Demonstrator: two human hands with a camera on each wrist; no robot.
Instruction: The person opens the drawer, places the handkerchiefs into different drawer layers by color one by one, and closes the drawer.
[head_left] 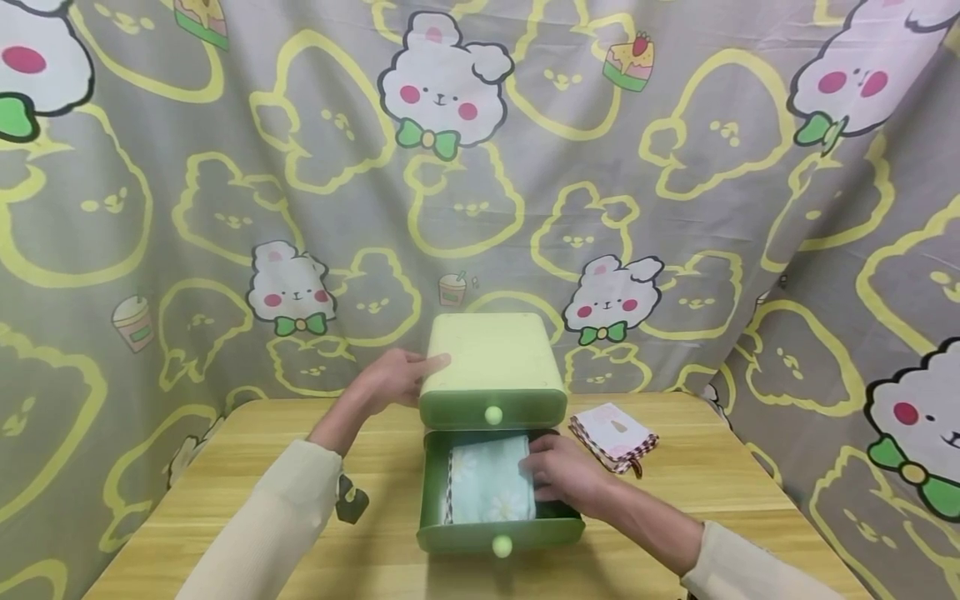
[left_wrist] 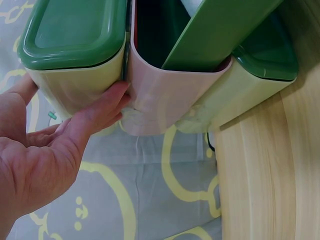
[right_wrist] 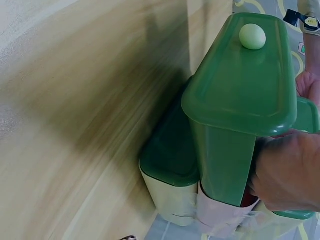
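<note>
A small drawer cabinet (head_left: 487, 350) stands on the table, with a pale yellow top tier and green drawer fronts. Its drawer below the top one (head_left: 501, 533) is pulled out. Inside lies a folded mint handkerchief (head_left: 487, 483) with white daisies and a checked edge. My right hand (head_left: 566, 471) reaches into that drawer and grips the handkerchief's right edge; in the right wrist view its fingertips are hidden by the drawer. My left hand (head_left: 397, 375) rests against the cabinet's upper left side, one finger extended over the top. The left wrist view shows this hand (left_wrist: 55, 140) spanning the top tier.
A folded white and pink handkerchief (head_left: 613, 433) with a checked border lies on the wooden table (head_left: 675, 492) to the cabinet's right. A dark object (head_left: 350, 500) shows beside the left sleeve. Patterned grey curtain (head_left: 465, 208) hangs behind and at both sides.
</note>
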